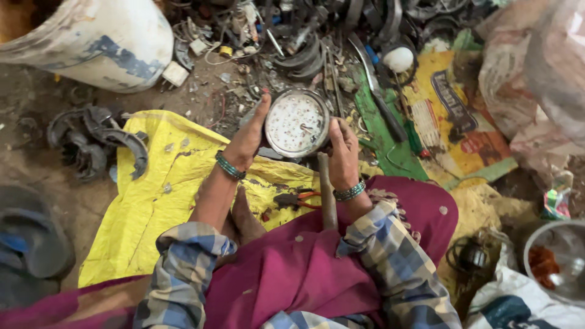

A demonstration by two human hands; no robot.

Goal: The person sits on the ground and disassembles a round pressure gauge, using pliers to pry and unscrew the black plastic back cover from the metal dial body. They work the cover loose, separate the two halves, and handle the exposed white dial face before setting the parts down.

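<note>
Both hands are closed on a round metal-rimmed dial gauge (297,123) with a pale speckled face, held face-up between them. The left hand (247,139) clasps the rim's left edge, thumb raised along it; the right hand (342,152) clasps the right edge, fingers curled against the rim. Each wrist carries green bangles. Directly below the grip, a wooden handle (327,192) lies upright against the lap, and just left of it, orange-handled pliers (297,200) rest on a yellow sheet (149,201) spread over a dirt floor. Beyond the grip lies a heap of dark scrap metal (304,42); to its upper left, a white drum (97,39) lies on its side. Right of the grip are a green printed sack (439,122) and, further down, a steel bowl (557,259).
</note>
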